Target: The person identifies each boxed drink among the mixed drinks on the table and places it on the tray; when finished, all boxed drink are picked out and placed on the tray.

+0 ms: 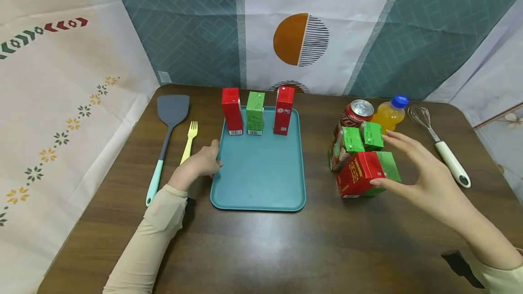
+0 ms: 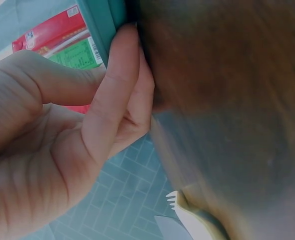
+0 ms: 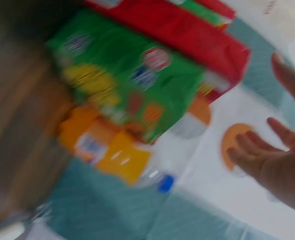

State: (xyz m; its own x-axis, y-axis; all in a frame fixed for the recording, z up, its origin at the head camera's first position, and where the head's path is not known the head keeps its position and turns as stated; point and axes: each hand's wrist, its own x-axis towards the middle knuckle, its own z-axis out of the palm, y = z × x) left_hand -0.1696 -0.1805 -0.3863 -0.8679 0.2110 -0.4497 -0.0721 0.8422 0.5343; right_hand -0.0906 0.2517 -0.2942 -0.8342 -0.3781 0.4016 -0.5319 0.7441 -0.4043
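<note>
My left hand [image 1: 201, 160] pinches the left rim of a teal tray [image 1: 261, 171], thumb on the inner side and fingers outside, as the left wrist view shows. Along the tray's far end stand a red drink carton [image 1: 233, 115], a green carton [image 1: 255, 115] and another red carton [image 1: 283, 112]. My right hand [image 1: 429, 183] hovers with spread fingers just right of a carton group, holding nothing. Closest to it are a red carton [image 1: 356, 176] and a green carton [image 3: 132, 75] side by side. Two more green-topped cartons, one a carton [image 1: 372, 135], stand behind them.
A red soda can [image 1: 357, 112] and an orange drink bottle [image 1: 388, 115] with a blue cap stand behind the right-hand cartons. Farther right lies a whisk [image 1: 449, 160]. Left of the tray are a grey spatula [image 1: 173, 110] and a yellow fork [image 1: 189, 139]. Fabric hangs behind the table.
</note>
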